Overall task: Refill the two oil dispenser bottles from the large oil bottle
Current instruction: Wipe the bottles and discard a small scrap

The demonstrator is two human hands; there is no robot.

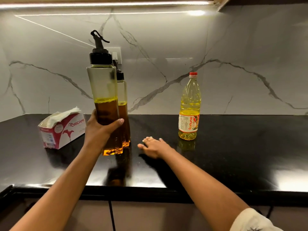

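The left hand (100,130) curls fingers and thumb round the front dispenser bottle (104,90); the second dispenser bottle (124,110) sits half hidden behind. The right hand (154,145) holds nothing, fingers straight — beyond them, the large oil bottle (189,110) labelled "fortune". Left of the gripping fingers, a tissue box (61,129) reads "ORIGAMI".

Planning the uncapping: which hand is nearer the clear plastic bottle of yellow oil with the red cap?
Right. The right hand is left of the red-capped oil bottle; the left hand grips a tall clear dispenser bottle farther left.
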